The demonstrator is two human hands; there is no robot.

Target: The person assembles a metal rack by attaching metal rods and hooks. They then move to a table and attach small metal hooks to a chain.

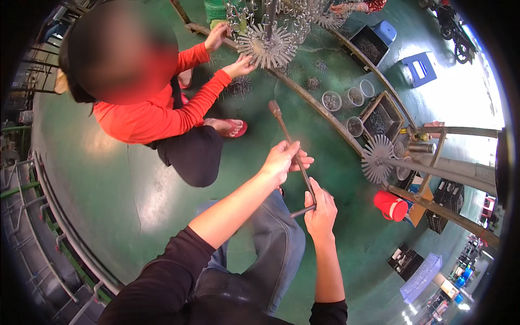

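Observation:
An L-shaped socket wrench [284, 127], dark and rusty, slants up and away across the middle of the view. My left hand [279, 162] is closed around its shaft about halfway along, with thumb and index finger pinching it. Lower down, my right hand [322, 212] grips the wrench near its bend, from which the short arm sticks out to the left. The thick socket end points up and leftward, touching nothing. Beyond it, a slotted metal disc [377, 159] on a pole lies tilted to the right, apart from both hands.
A person in a red top [157, 116] works left of me, hands at a slotted disc [266, 46] hung with chains and hooks. Wooden rails [319, 107] curve across. Clear tubs [331, 101], a wooden box [381, 115] of metal pieces and a red jug [391, 206] stand right.

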